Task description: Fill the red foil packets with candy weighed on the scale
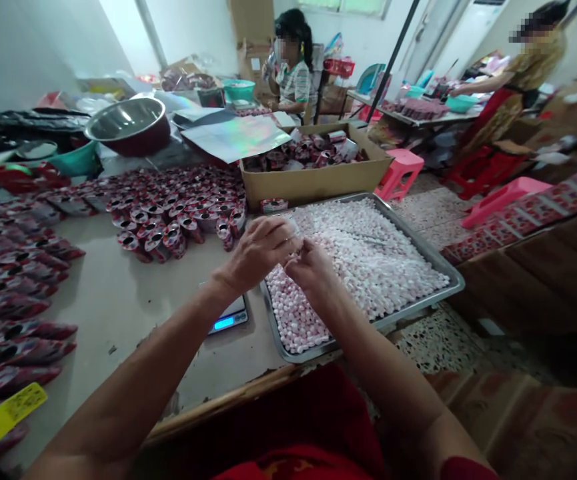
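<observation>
My left hand (265, 245) is curled closed above the near-left part of a metal tray (455, 283). Something pale and translucent shows at its fingertips, but its kind is not clear. My right hand (312, 268) is closed in a pinch right beside the left one, and its fingertips hide what they hold. The tray is spread with small white and pinkish candy-like pellets (393, 267). A digital scale (233, 315) with a lit blue display lies left of the tray, partly covered by my left forearm.
Rows of open-topped printed pouches (168, 233) stand on the table (118, 293) to the left. Behind the tray is a cardboard box (313, 183) of filled pouches. A steel bowl (131, 127) and a yellow strip (8, 420) sit leftward. Two people work farther back near pink stools (403, 170).
</observation>
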### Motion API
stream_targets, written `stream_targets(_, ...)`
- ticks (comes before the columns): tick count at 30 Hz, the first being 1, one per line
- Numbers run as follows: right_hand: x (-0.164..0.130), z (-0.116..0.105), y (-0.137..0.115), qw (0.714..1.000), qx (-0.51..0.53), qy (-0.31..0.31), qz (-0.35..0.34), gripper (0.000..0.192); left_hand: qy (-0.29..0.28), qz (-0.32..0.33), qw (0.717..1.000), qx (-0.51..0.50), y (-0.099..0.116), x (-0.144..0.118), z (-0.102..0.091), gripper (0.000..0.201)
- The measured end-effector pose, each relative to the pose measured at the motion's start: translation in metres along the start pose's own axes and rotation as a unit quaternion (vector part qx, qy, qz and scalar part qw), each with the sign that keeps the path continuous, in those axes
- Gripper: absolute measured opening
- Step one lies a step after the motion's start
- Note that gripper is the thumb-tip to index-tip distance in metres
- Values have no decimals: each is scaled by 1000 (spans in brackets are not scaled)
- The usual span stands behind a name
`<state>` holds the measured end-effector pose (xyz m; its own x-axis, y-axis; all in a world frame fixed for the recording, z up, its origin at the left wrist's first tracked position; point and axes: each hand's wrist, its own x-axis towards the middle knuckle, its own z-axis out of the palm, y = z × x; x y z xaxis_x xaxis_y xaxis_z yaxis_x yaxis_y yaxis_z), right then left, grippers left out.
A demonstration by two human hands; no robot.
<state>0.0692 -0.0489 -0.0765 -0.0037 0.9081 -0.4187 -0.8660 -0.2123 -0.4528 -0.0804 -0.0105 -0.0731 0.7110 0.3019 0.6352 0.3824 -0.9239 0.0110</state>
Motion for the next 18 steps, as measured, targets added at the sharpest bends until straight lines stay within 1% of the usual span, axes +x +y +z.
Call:
stream_targets(3,-3,1,1,996,65,54,7,27,84,-80,993,25,3,-12,9,24)
stream_targets(5,-5,3,4,995,75,63,27,26,121,-115,985,36,8,-23,12,23)
stream_targets(8,-6,4,11,993,84,73,46,22,126,-140,982,30,13,-35,16,24)
stream_targets(9,-6,4,13,992,88,75,47,22,126,-159,979,20,13,-37,16,23)
stream_targets(11,-6,4,17,992,91,74,49,23,137,-221,966,-10,13,-38,18,22)
stream_targets(13,-7,4,21,992,84,76,58,23,157,-289,943,-50,12,-41,16,21)
stream_targets(15,-11,4,22,992,64,87,69,21,180,-349,914,-101,11,-50,10,23)
stream_targets(16,-14,4,22,992,52,96,64,21,191,-381,895,-131,12,-59,4,27)
stream_targets(18,-19,3,20,992,21,116,41,32,205,-444,852,-189,13,-81,-11,38)
